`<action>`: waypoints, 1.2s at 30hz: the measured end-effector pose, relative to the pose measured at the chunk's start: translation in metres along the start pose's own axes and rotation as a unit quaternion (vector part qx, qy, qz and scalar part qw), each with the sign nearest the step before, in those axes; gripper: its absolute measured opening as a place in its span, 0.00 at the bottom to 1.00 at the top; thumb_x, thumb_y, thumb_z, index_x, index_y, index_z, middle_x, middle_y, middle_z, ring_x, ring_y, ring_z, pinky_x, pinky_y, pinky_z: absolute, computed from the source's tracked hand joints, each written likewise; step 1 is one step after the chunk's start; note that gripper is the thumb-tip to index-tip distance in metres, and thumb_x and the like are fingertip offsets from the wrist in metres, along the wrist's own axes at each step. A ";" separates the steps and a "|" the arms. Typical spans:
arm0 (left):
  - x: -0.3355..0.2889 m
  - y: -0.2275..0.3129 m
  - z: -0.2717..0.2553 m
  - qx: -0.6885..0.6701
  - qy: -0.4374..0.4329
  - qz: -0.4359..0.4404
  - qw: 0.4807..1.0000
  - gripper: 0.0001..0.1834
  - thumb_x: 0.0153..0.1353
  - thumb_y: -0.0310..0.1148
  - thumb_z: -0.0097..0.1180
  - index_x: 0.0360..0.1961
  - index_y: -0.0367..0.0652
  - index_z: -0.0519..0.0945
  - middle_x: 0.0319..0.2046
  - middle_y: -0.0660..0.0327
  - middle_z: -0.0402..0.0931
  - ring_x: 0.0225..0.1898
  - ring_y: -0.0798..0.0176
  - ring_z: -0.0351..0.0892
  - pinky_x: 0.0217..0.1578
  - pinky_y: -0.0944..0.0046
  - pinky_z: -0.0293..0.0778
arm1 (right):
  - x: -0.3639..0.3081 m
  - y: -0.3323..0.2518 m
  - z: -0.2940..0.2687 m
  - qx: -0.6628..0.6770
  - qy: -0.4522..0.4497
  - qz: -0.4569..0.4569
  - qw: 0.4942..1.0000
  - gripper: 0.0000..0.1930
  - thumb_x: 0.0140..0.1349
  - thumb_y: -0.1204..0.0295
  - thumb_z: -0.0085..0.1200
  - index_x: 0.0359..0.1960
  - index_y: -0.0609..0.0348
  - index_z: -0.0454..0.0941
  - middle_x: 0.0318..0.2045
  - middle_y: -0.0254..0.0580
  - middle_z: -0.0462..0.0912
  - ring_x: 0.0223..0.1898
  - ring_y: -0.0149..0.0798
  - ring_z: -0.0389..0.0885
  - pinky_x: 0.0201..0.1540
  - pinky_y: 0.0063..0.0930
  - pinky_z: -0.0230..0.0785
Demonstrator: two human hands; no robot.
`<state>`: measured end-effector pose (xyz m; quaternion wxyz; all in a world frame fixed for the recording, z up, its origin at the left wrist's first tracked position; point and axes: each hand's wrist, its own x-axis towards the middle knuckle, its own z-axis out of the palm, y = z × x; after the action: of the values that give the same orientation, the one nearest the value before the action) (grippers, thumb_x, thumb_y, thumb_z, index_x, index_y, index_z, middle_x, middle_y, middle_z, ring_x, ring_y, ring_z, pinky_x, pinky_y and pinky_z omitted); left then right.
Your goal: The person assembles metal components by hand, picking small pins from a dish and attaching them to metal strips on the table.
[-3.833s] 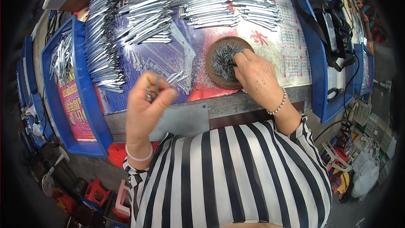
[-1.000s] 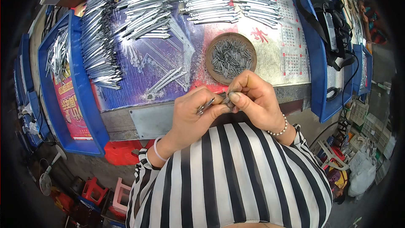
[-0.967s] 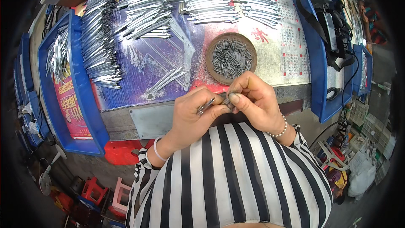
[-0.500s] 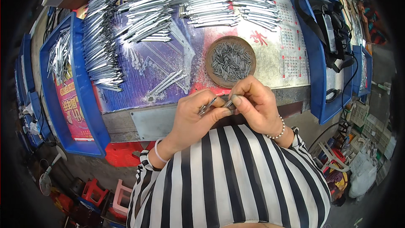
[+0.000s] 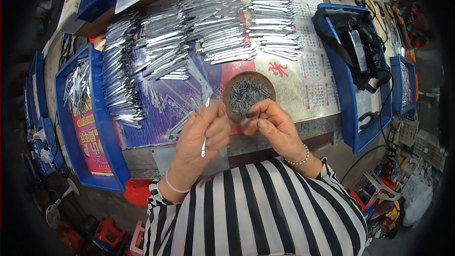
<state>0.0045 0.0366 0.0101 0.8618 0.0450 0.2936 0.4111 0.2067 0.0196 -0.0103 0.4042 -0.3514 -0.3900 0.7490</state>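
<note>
Near the right hand (image 5: 279, 135), a bowl (image 5: 266, 81) (round, brown) holds grey pins (image 5: 249, 93).

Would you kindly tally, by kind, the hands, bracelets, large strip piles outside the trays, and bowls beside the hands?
Hands: 2 (left hand, right hand)
Bracelets: 2 (pale band, beaded one)
Large strip piles: 4
Bowl: 1
Total: 9

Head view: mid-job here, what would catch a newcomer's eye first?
Most likely the shiny metal strips, heaped in four rows across the upper middle. Next, the round brown bowl of small grey pieces, just beyond the fingertips of the right hand, and the single bright strip held in the left hand, left of the bowl.
</note>
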 end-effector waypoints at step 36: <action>0.268 0.035 0.060 0.843 -0.097 0.413 0.329 0.15 0.56 0.40 0.60 0.33 0.42 0.70 0.29 0.55 0.75 0.33 0.47 0.78 0.31 0.50 0.72 | -0.020 -0.013 -0.043 -0.020 0.099 -0.017 0.995 0.13 0.67 0.77 0.47 0.52 0.66 0.67 0.49 0.41 0.76 0.45 0.27 0.76 0.51 0.23 0.69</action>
<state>0.1442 0.2667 -0.0545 0.1043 0.9030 0.3411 0.2396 0.2563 0.0196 -0.0140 0.4466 -0.4251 -0.3687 0.6956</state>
